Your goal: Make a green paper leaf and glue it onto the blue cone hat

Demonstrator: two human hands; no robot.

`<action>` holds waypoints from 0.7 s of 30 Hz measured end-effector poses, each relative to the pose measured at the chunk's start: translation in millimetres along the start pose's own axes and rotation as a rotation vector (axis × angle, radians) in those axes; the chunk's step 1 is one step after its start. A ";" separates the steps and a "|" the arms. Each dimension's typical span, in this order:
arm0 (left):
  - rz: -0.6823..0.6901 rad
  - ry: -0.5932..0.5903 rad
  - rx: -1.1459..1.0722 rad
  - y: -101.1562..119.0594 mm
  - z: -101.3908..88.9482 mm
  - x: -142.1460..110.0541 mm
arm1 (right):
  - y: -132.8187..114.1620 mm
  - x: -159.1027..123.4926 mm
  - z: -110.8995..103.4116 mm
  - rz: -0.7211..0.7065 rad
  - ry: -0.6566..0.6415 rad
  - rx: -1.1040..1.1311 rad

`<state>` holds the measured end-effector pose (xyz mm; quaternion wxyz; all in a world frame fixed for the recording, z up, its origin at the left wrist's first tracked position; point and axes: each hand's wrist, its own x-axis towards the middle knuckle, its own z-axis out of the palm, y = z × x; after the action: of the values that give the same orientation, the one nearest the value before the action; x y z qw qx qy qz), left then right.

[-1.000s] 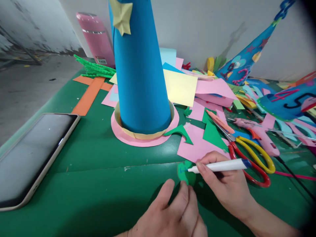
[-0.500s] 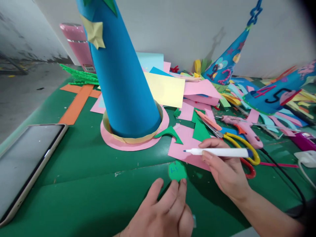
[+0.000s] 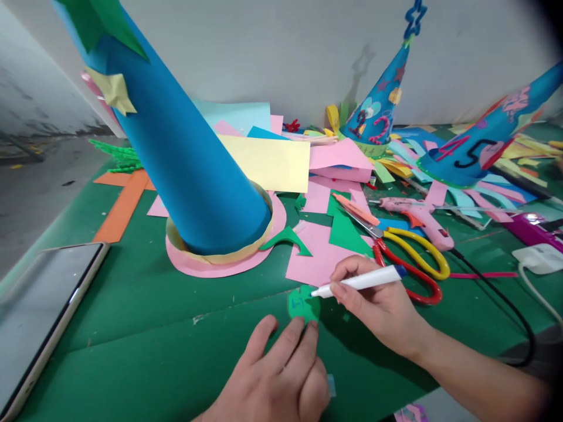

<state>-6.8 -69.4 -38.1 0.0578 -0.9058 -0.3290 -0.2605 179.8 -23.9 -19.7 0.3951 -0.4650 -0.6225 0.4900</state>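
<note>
Between the finger and thumb of my right hand [image 3: 373, 305] is a white marker [image 3: 360, 281] with a blue end. Its blue tip meets, or hovers just over, the right part of a small round green paper piece [image 3: 299, 309], which carries a few blue strokes. My left hand [image 3: 281, 369] lies with fingers stretched out, and its fingertips press the lower edge of that piece to the green table. Behind them stands a tall blue paper cone [image 3: 193, 170] inside a pink ring brim [image 3: 197, 268], with a yellow star [image 3: 115, 94] on its side.
Red and yellow handled scissors [image 3: 409, 252] lie on paper scraps to the right, before a pink glue gun [image 3: 422, 217]. Two decorated cone hats [image 3: 373, 114] stand or lean farther back. A phone [image 3: 48, 316] lies at left, near orange strips [image 3: 121, 208] and green pipe cleaners [image 3: 116, 155].
The marker tip lifted off the green piece and has come back down to it, farther right. The whole view has swung, shifting most things leftward. My left hand keeps its hold.
</note>
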 end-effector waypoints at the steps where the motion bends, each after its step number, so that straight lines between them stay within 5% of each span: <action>1: -0.001 -0.001 0.001 0.2 -0.2 -0.4 | 0.3 -0.4 0.3 -0.010 0.002 -0.010; 21: 0.019 -0.042 0.013 2.2 -6.0 3.9 | 1.5 -2.8 1.7 0.025 -0.045 -0.095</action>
<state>-5.5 -70.6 -30.8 0.0591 -0.9138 -0.3233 -0.2387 179.2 -26.8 -21.6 0.3521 -0.4799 -0.6479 0.4752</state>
